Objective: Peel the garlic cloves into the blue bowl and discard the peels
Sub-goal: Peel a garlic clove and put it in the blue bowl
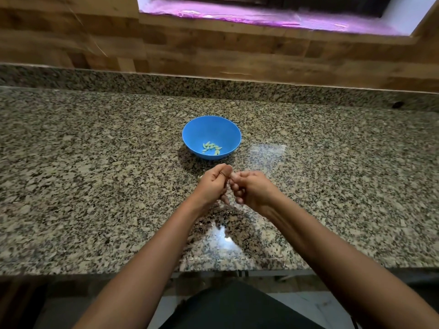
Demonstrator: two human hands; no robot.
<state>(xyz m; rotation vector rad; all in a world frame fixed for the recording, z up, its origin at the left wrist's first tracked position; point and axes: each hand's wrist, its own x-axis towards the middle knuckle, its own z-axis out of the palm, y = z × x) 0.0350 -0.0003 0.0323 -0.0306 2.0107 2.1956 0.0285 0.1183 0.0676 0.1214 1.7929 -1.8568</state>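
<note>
Both hands are up over the surface, just in front of the blue bowl. Left hand has its fingers curled in, thumb pressed on top. Right hand is curled too, fingertips meeting the left at the thumb. Looks like a clove is pinched between them, but it's hidden, so I can't tell what either one actually grasps.

Peeled cloves: a small pile of pale, slim crescents at the bottom of the bowl.

Step is likely peeling one clove. To do it well: split the skin at the tip with a nail, strip it lengthwise, keep it over the bowl and keep the peel in hand.

Bowl is smooth plastic, round and deep. Surface is polished speckled granite, glossy; papery peels would be hard to spot on it.
</note>
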